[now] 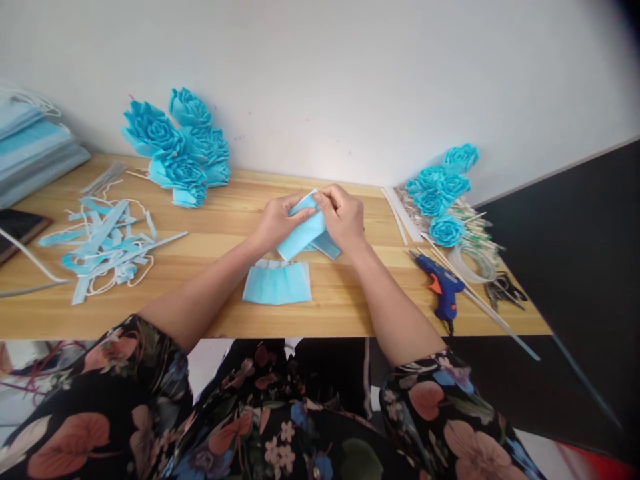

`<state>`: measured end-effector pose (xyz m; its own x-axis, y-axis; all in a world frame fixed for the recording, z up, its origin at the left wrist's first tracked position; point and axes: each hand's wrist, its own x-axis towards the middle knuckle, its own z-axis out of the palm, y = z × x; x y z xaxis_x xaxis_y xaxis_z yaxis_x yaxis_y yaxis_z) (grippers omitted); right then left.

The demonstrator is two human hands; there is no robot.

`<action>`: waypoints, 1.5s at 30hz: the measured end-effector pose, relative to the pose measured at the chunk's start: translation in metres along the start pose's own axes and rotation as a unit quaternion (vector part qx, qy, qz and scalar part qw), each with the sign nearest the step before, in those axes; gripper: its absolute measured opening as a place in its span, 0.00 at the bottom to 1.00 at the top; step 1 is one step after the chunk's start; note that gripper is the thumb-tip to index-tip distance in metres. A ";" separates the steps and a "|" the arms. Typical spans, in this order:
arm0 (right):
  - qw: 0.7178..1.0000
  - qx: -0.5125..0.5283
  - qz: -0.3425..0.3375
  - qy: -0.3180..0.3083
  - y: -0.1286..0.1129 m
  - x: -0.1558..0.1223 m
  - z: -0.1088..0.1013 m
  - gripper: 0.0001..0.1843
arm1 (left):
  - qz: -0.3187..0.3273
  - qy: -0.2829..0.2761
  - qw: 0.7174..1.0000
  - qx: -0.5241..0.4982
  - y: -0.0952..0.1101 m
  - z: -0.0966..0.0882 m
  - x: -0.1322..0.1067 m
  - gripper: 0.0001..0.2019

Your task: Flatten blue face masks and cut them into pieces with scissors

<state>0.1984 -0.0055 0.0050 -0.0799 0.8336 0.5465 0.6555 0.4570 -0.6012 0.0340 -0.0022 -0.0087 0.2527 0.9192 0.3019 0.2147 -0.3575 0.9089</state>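
Note:
Both my hands meet above the middle of the wooden table (220,313). My left hand (277,222) and my right hand (343,217) pinch the top edge of a folded light-blue fabric piece (301,235), which hangs down between them toward the table. Fingers of both hands are closed on it. A second pleated blue mask piece (277,283) lies flat on the table just below my hands, near the front edge.
A heap of blue fabric roses (175,147) sits at the back left, more roses on sticks (443,193) at the right. Cut blue strips and white ear loops (103,243) lie at the left. A blue glue gun (443,287) lies at the right, stacked masks (30,153) far left.

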 end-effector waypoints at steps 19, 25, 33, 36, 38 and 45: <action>0.999 0.020 -0.017 0.027 0.007 -0.005 0.005 0.16 | -0.046 -0.041 0.996 -0.064 -0.004 0.004 0.000 0.16; 1.000 0.012 -0.014 0.024 0.007 -0.006 0.003 0.17 | -0.032 -0.046 0.997 -0.059 -0.007 0.005 0.000 0.17; 0.998 0.059 0.027 -0.022 0.013 -0.005 0.005 0.17 | -0.034 -0.022 0.999 -0.029 -0.012 0.004 0.001 0.18; 0.998 0.053 0.023 -0.032 0.014 -0.005 0.005 0.17 | -0.027 -0.020 0.999 -0.014 -0.014 0.004 0.001 0.19; 0.999 0.037 0.013 -0.026 0.014 -0.006 0.005 0.18 | -0.020 -0.028 0.999 -0.008 -0.015 0.005 0.001 0.19; 1.000 0.001 -0.011 0.006 0.012 -0.006 0.005 0.17 | -0.007 -0.016 1.000 0.007 -0.015 0.005 0.002 0.19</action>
<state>0.2030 -0.0035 -0.0090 -0.0861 0.8195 0.5666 0.6515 0.4766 -0.5903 0.0360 0.0040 -0.0238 0.2796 0.9184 0.2800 0.2322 -0.3476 0.9084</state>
